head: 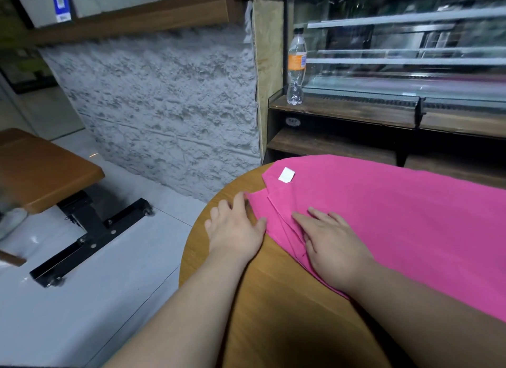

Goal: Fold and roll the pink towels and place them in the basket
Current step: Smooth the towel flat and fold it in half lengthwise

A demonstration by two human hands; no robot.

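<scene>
Pink towel [397, 217] laid on desk [273, 299], long way stretched off to right. Near end touched by flat left hand [235, 228]; flat right hand [331, 244] pressed on it.

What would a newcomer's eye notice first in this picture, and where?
The bright pink towel strikes first, spread over the right side of the wooden table, with a white tag near its far corner. Both hands lie flat at its left edge: the left hand mostly on wood, the right hand on the cloth. Behind, a clear bottle stands on a dark ledge.
</scene>
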